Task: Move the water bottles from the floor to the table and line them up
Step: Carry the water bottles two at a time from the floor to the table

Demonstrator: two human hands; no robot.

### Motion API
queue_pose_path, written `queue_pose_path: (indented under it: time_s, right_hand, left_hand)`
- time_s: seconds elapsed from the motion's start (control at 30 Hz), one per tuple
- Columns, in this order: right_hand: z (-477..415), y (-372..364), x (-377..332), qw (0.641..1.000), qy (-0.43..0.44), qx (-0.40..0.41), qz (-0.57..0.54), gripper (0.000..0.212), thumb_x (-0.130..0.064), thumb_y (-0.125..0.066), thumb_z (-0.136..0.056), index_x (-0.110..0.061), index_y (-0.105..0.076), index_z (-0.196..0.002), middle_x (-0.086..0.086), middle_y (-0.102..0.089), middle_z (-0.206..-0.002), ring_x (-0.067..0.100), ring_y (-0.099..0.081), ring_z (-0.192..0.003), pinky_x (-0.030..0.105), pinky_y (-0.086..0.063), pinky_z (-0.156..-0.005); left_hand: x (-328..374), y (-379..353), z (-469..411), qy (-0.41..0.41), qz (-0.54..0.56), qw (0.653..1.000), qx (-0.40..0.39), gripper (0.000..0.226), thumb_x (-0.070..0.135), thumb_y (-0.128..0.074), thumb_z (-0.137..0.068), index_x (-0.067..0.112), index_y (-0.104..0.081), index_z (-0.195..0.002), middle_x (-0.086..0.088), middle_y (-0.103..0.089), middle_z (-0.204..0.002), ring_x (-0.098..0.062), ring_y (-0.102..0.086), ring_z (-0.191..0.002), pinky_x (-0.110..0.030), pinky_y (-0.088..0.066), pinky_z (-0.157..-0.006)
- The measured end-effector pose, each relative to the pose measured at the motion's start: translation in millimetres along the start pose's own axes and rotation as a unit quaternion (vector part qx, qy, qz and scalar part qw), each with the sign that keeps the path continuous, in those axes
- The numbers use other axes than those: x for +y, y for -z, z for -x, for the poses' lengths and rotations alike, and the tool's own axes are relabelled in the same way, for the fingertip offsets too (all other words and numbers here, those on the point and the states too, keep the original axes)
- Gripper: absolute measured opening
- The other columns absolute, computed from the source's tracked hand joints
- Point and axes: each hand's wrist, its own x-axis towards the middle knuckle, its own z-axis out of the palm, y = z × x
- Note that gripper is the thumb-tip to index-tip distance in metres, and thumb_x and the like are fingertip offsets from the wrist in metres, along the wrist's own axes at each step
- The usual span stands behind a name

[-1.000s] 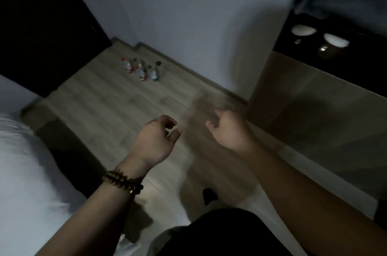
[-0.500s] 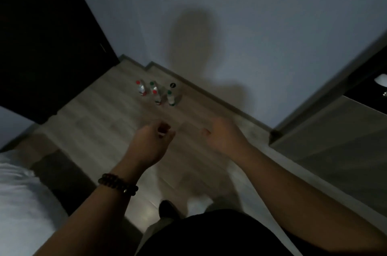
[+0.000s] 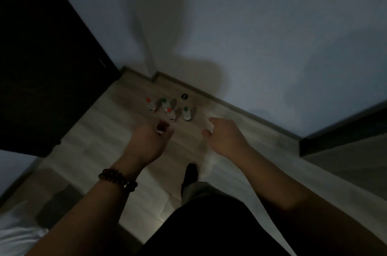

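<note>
At the far left a dark door (image 3: 41, 56) is filling the corner, and a white bed (image 3: 18, 237) is showing at the lower edge.

The left hand (image 3: 148, 140), with a beaded bracelet (image 3: 118, 180) at the wrist, is reaching forward and down. Its fingers (image 3: 162, 128) are curling loosely inward and holding nothing, probably shaping for a bottle neck.

Just past it the water bottles (image 3: 170, 113) are standing upright on the wooden floor (image 3: 94, 140), close to the skirting under the wall (image 3: 251, 35). Two are wearing red caps and two green, bunched tightly, and a fifth with a black cap (image 3: 184, 96) is standing a little behind them. Because they are packed so closely, lifting the nearest ones first looks safest; a careless reach could be knocking the neighbours over.

The right hand (image 3: 225, 138) is hovering beside the cluster, apart from it, with its fingers (image 3: 215, 120) relaxed, partly spread and empty. With both hands free, taking one bottle in each looks likely.

At the right edge a dark-edged surface (image 3: 343, 138) is showing. I cannot tell whether it is the bench. No bottle is on it, so the task looks barely begun.
</note>
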Motion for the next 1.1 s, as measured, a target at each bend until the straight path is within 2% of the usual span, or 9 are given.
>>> queue_pose_path:
  time_s: [0.2, 0.3, 0.37, 0.43, 0.57, 0.67, 0.8, 0.93, 1.1]
  right_hand:
    - [-103.1, -2.1, -51.2, 1.000, 0.003, 0.002, -0.022, 0.040, -0.037, -0.056, -0.103, -0.007, -0.063, -0.129, 0.010, -0.069, -0.124, 0.022, -0.066, -0.108, 0.031, -0.049, -0.088]
    - [-143.6, -11.4, -64.1, 0.999, -0.007, -0.018, -0.030, 0.019, -0.031, -0.055, -0.103, -0.018, -0.068, -0.096, 0.003, -0.070, -0.093, 0.011, -0.060, -0.073, 0.023, -0.042, -0.063]
    - [-167.9, -24.7, -68.0, 0.999, -0.018, -0.023, -0.041, 0.026, -0.027, -0.056, -0.102, -0.020, -0.060, -0.078, 0.001, -0.064, -0.078, 0.014, -0.056, -0.065, 0.026, -0.040, -0.061]
    - [-190.0, -43.9, -66.3, 0.998, -0.045, -0.036, -0.031, 0.021, -0.032, -0.056, -0.102, -0.015, -0.067, -0.098, 0.005, -0.068, -0.096, 0.017, -0.063, -0.082, 0.027, -0.043, -0.071]
    - [-241.4, -104.7, -38.5, 0.992, -0.110, -0.051, -0.029, 0.045, -0.040, -0.057, -0.102, -0.007, -0.061, -0.132, 0.013, -0.064, -0.132, 0.026, -0.060, -0.118, 0.028, -0.038, -0.086]
    - [-293.2, -164.0, -0.3, 0.986, -0.155, -0.047, -0.039, 0.048, -0.044, -0.058, -0.100, -0.009, -0.061, -0.133, 0.013, -0.062, -0.135, 0.026, -0.060, -0.117, 0.031, -0.041, -0.089]
    - [-366.5, -244.1, 59.1, 0.971, -0.222, -0.025, -0.081, 0.048, -0.046, -0.064, -0.097, -0.011, -0.062, -0.129, 0.010, -0.067, -0.126, 0.012, -0.058, -0.086, 0.024, -0.043, -0.074]
    - [-441.8, -316.7, 114.9, 0.959, -0.262, -0.014, -0.109, 0.074, -0.052, -0.068, -0.092, -0.015, -0.044, -0.152, 0.010, -0.057, -0.145, 0.025, -0.060, -0.124, 0.040, -0.048, -0.103]
    - [-532.4, -386.6, 164.9, 0.964, -0.238, 0.010, -0.114, 0.085, -0.050, -0.072, -0.090, -0.017, -0.032, -0.158, 0.011, -0.044, -0.158, 0.030, -0.048, -0.140, 0.045, -0.040, -0.113]
  left_hand:
    - [-33.9, 51.9, -82.0, 0.023, -0.037, 0.999, -0.020, 0.030, 0.045, -0.063, -0.096, 0.024, -0.065, -0.118, 0.015, -0.063, -0.103, 0.007, -0.054, -0.079, -0.011, -0.038, -0.064]
    - [-55.1, 69.4, -124.6, 0.059, -0.036, 0.998, -0.012, 0.026, 0.046, -0.063, -0.096, 0.029, -0.064, -0.116, 0.018, -0.060, -0.101, 0.011, -0.051, -0.079, -0.012, -0.036, -0.063]
    - [-68.5, 69.0, -149.7, 0.068, -0.022, 0.997, -0.019, 0.024, 0.045, -0.063, -0.096, 0.029, -0.064, -0.114, 0.018, -0.060, -0.100, 0.011, -0.051, -0.080, -0.011, -0.035, -0.063]
    - [-83.7, 57.0, -175.8, 0.061, -0.003, 0.998, -0.035, 0.022, 0.043, -0.065, -0.096, 0.028, -0.065, -0.112, 0.019, -0.059, -0.097, 0.010, -0.052, -0.079, -0.009, -0.035, -0.064]
    - [-123.3, 2.7, -236.9, 0.067, 0.035, 0.994, -0.074, 0.020, 0.037, -0.067, -0.096, 0.023, -0.067, -0.110, 0.014, -0.062, -0.096, -0.006, -0.060, -0.088, -0.021, -0.044, -0.072]
    - [-167.9, -53.5, -295.2, 0.079, 0.056, 0.990, -0.104, 0.025, 0.033, -0.068, -0.096, 0.016, -0.068, -0.114, 0.004, -0.066, -0.105, -0.014, -0.061, -0.098, -0.029, -0.047, -0.083]
    - [-234.9, -123.9, -370.7, 0.082, 0.066, 0.989, -0.100, 0.014, 0.034, -0.070, -0.094, 0.023, -0.067, -0.102, 0.010, -0.066, -0.095, -0.016, -0.063, -0.097, -0.032, -0.050, -0.084]
    - [-289.2, -191.1, -436.6, 0.057, 0.061, 0.992, -0.093, 0.022, 0.038, -0.070, -0.093, 0.020, -0.067, -0.107, 0.009, -0.064, -0.099, -0.013, -0.061, -0.098, -0.028, -0.044, -0.080]
    - [-331.4, -259.3, -503.3, 0.035, 0.048, 0.994, -0.090, 0.033, 0.039, -0.067, -0.093, 0.017, -0.064, -0.118, 0.002, -0.065, -0.112, -0.016, -0.061, -0.104, -0.029, -0.044, -0.084]
